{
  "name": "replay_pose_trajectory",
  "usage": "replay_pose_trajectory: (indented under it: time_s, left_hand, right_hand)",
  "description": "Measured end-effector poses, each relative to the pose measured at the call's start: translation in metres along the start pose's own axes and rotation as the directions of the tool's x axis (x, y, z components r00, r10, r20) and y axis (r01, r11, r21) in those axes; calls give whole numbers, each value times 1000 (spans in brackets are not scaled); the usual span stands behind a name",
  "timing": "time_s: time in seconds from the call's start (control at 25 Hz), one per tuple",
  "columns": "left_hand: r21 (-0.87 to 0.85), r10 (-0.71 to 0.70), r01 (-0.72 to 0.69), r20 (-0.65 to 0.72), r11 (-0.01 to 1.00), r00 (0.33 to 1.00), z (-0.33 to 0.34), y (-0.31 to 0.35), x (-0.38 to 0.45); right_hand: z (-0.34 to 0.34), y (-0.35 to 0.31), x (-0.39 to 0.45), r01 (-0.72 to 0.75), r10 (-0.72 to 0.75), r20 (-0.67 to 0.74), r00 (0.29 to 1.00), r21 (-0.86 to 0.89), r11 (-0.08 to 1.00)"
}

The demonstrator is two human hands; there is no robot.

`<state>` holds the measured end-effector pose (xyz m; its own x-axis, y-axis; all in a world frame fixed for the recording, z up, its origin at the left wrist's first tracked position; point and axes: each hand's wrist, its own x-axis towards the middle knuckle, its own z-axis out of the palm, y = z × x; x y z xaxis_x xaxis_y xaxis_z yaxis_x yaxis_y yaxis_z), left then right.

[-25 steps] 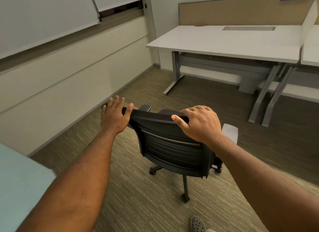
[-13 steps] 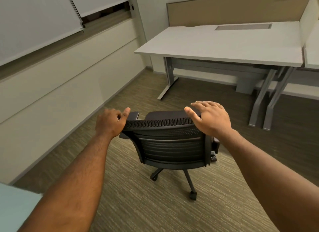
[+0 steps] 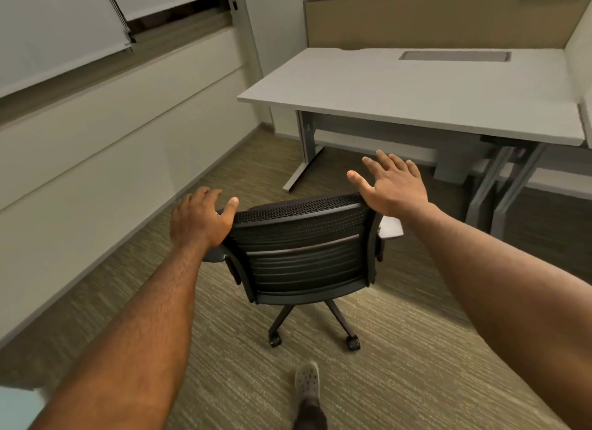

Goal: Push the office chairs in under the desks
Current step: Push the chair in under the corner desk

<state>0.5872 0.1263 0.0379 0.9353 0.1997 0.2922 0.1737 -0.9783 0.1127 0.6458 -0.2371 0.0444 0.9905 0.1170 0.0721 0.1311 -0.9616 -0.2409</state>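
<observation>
A black mesh-backed office chair (image 3: pixel 304 256) on castors stands on the carpet, its back towards me, a short way in front of a white desk (image 3: pixel 416 90). My left hand (image 3: pixel 200 220) curls over the top left corner of the backrest and grips it. My right hand (image 3: pixel 392 181) rests its palm heel on the top right corner, fingers spread and lifted off the backrest. The seat is mostly hidden behind the backrest; a grey armrest (image 3: pixel 389 229) shows on the right.
A cream wall (image 3: pixel 96 147) with roller blinds runs along the left. The desk stands on grey metal legs (image 3: pixel 306 151), and a beige partition (image 3: pixel 432 19) backs it. A second desk's legs (image 3: pixel 512 179) are at the right. My shoe (image 3: pixel 307 381) is behind the chair.
The chair has rolled forward towards the desk and turned to face it squarely. My right hand's fingers have opened and lifted, leaving only the palm on the backrest.
</observation>
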Motion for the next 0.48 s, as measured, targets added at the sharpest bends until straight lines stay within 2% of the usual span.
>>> replay_pose_trajectory:
  time_s: [0.24,0.48]
  left_hand:
    - [-12,6,-7,-52,1000,999,26,-30,88]
    - [8,-5,5,-109,1000,994,55,-52,175]
  right_hand:
    - [18,-23,87,21,-21,30,999,-14,1000]
    - [30,-50,178,-16,18,90,996,-25,1000]
